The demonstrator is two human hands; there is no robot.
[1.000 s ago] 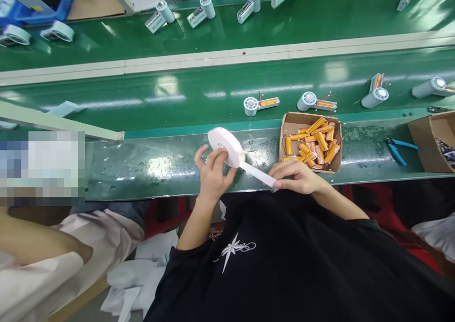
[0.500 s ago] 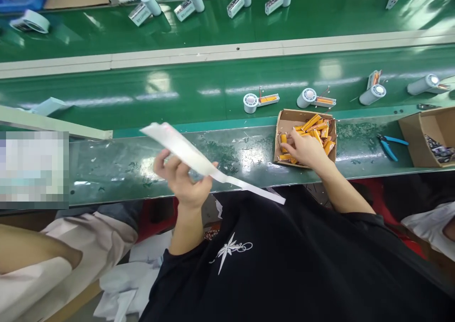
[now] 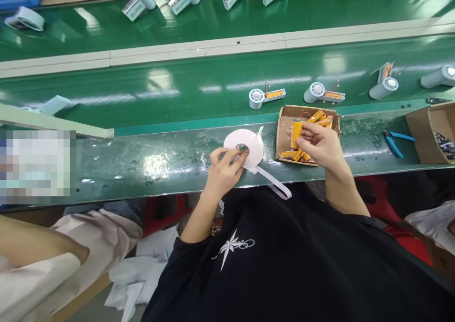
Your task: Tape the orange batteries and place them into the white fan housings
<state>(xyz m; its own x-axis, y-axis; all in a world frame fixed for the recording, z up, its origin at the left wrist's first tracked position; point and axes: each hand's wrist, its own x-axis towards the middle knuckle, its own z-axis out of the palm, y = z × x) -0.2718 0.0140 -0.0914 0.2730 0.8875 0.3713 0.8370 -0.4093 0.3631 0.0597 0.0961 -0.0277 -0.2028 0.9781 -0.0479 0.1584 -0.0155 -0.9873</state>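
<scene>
My left hand (image 3: 226,172) grips a white roll of tape (image 3: 234,139) near its centre hole, and the roll lies about flat over the bench. A loose strip of tape (image 3: 275,182) hangs from it toward my shirt. Between the fingers and thumb of my right hand (image 3: 322,144) is an orange battery (image 3: 296,133), held upright above a cardboard box (image 3: 282,123). Several more orange batteries (image 3: 323,119) with thin wires lie in that box, partly covered by my right hand.
Blue-handled cutters (image 3: 394,142) lie right of the box, beside another cardboard box (image 3: 419,142). Behind the bench, pale blue cylindrical housings (image 3: 256,99) with open battery trays sit on the green belt (image 3: 199,104). A person's arm (image 3: 39,241) is at the left.
My left hand has brought the tape roll down and right, turning it from edge-on to flat. My right hand has lifted an orange battery out of the box.
</scene>
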